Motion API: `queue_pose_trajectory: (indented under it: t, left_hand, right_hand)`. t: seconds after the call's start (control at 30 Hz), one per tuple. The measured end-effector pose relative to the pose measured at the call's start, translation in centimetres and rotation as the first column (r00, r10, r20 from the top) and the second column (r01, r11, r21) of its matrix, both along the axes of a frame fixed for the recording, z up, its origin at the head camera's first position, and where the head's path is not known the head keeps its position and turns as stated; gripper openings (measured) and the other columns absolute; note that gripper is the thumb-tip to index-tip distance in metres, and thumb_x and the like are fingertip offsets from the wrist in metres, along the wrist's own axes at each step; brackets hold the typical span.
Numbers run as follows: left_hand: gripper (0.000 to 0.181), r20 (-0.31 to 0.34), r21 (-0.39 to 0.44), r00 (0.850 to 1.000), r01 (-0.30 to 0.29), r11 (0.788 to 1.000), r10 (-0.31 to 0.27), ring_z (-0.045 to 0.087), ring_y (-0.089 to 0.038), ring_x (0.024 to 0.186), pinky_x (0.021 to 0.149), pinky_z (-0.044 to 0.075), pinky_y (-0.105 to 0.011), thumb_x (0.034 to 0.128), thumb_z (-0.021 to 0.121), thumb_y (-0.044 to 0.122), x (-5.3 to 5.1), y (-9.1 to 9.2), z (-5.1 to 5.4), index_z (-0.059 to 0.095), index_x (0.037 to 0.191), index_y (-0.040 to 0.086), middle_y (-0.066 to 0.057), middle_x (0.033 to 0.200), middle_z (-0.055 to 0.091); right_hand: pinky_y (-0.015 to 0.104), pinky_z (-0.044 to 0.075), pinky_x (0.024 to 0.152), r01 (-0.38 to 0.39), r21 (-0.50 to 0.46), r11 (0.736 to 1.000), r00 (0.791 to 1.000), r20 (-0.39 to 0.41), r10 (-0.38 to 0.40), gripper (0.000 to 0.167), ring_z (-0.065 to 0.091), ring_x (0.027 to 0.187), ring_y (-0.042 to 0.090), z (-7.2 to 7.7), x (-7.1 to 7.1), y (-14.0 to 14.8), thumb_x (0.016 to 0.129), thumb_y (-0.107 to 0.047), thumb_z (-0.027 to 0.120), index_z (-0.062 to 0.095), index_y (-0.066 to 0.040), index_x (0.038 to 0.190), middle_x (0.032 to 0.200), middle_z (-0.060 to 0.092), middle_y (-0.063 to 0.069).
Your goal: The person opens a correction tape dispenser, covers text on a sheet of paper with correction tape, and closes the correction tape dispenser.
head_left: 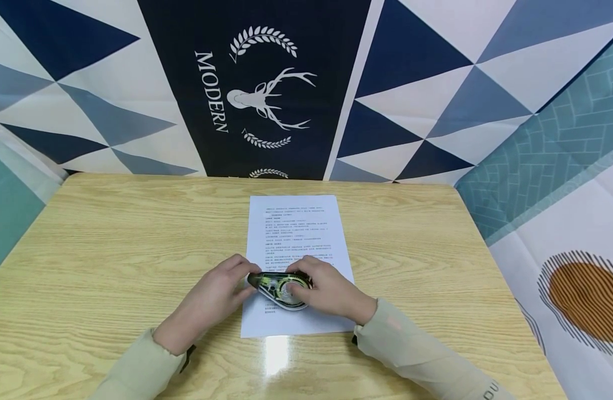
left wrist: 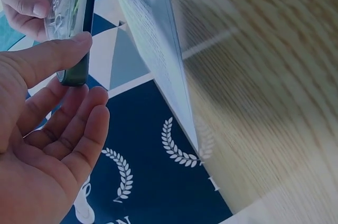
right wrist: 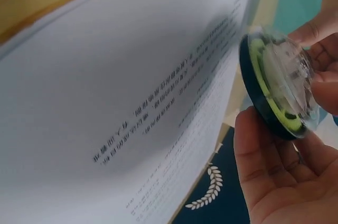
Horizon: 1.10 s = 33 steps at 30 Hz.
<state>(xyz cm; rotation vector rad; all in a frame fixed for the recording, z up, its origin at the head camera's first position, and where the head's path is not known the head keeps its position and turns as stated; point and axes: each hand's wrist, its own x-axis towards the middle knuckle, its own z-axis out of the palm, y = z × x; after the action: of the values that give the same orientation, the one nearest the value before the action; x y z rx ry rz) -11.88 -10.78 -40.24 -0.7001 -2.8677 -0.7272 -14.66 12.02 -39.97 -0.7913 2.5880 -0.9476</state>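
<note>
A correction tape dispenser (head_left: 272,289), with a clear casing and dark and yellow-green parts, is held in both hands over a printed sheet of paper (head_left: 298,228). My left hand (head_left: 218,294) pinches its narrow dark end between thumb and fingers. At the round end, my right hand (head_left: 331,289) grips the body, thumb on the clear face. In the left wrist view the dispenser (left wrist: 79,71) stands on edge between thumb and fingertips. The right wrist view shows the dispenser (right wrist: 259,86) raised off the page, its dark rim towards the print. Fingers hide part of its tip.
The paper lies on a light wood-grain table (head_left: 136,239). Behind the table hangs a patterned cloth (head_left: 266,111) with a deer head and triangles. Another printed cloth (head_left: 561,222) is at the right side. Light glares off the table just below the sheet.
</note>
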Motion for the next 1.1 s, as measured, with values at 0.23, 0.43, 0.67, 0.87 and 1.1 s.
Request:
queue_pose_trajectory:
  t: [0.23, 0.43, 0.67, 0.87, 1.1]
  left_hand:
    - [0.033, -0.036, 0.013, 0.999, -0.024, 1.000, 0.024, 0.059, -0.010, 0.085, 0.075, 0.052, -0.028, 0.0743, 0.077, 0.012, -0.2, 0.3, -0.3, 0.066, 0.105, 0.009, 0.001, 0.098, 0.062]
    - [0.036, -0.009, 0.038, 0.995, -0.101, 0.994, 0.101, 0.049, -0.010, 0.074, 0.067, 0.046, -0.028, 0.0793, 0.074, 0.019, -0.4, 0.4, -0.5, 0.063, 0.111, 0.006, -0.004, 0.096, 0.063]
    - [0.033, 0.005, 0.058, 0.989, -0.147, 0.987, 0.147, 0.056, -0.015, 0.080, 0.074, 0.050, -0.033, 0.0817, 0.070, 0.019, -0.6, 1.0, -0.8, 0.063, 0.109, 0.002, -0.009, 0.097, 0.064]
    - [0.026, 0.018, 0.052, 0.985, -0.173, 0.984, 0.172, 0.059, -0.021, 0.087, 0.077, 0.050, -0.036, 0.0823, 0.069, 0.019, -0.7, 1.8, -1.1, 0.064, 0.102, 0.003, -0.008, 0.093, 0.063]
    - [0.026, 0.043, -0.020, 0.979, -0.200, 0.980, 0.201, 0.056, -0.021, 0.079, 0.071, 0.048, -0.034, 0.0808, 0.069, 0.022, -0.7, 2.9, -1.5, 0.064, 0.097, 0.003, -0.005, 0.085, 0.060]
  right_hand:
    - [0.029, 0.046, 0.082, 0.029, -0.019, 0.999, 0.999, 0.014, -0.029, 0.029, 0.055, 0.090, 0.009, 0.3, -0.1, 0.3, 0.090, -0.026, 0.059, 0.063, -0.010, 0.113, 0.105, 0.063, 0.000]
    - [0.024, 0.045, 0.076, 0.096, -0.078, 0.992, 0.992, 0.092, -0.088, 0.028, 0.053, 0.087, 0.010, 0.3, -0.2, 0.8, 0.092, -0.026, 0.058, 0.062, -0.010, 0.115, 0.105, 0.062, -0.001]
    - [0.027, 0.045, 0.076, 0.230, -0.085, 0.969, 0.965, 0.152, -0.216, 0.032, 0.053, 0.084, 0.012, -0.1, -0.9, 1.4, 0.091, -0.025, 0.058, 0.061, -0.009, 0.118, 0.101, 0.061, -0.001]
    - [0.029, 0.044, 0.080, 0.346, -0.093, 0.934, 0.924, 0.206, -0.322, 0.033, 0.055, 0.088, 0.014, -0.2, -1.3, 1.9, 0.091, -0.023, 0.059, 0.060, -0.008, 0.119, 0.101, 0.063, 0.002]
    - [0.031, 0.044, 0.085, 0.471, -0.104, 0.876, 0.868, 0.232, -0.439, 0.036, 0.055, 0.095, 0.018, -0.3, -2.2, 3.2, 0.091, -0.024, 0.058, 0.058, -0.004, 0.122, 0.104, 0.062, 0.009]
